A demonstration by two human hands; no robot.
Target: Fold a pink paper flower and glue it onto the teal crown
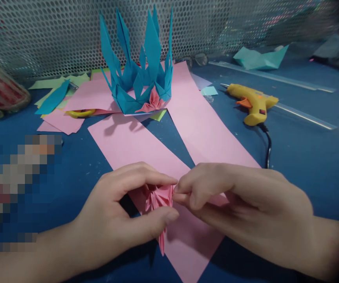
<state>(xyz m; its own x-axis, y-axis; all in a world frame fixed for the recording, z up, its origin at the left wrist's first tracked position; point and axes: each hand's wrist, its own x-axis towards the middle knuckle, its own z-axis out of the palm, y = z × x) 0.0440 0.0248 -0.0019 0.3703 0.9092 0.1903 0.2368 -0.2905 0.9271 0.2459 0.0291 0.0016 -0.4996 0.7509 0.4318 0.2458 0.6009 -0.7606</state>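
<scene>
Between my two hands is a small pleated pink folded-paper piece [161, 197], with a narrow point hanging down below my thumb. My left hand [122, 204] closes round it, thumb below and fingers above. The fingertips of my right hand [216, 192] pinch its right edge. Beneath them lies a long pink paper strip [140, 141] on the blue table. Farther back stands a blue folded-paper crown [128, 98] with tall pointed spikes. A pink folded-paper flower [153, 103] sits at its front.
A yellow glue gun [254, 100] with a black cord lies at right, near clear glue sticks [305, 114]. A teal paper boat shape [260, 58] is behind it. Paper scraps [61, 121] and a jar [2, 86] are at left. A perforated metal panel [54, 35] closes off the back.
</scene>
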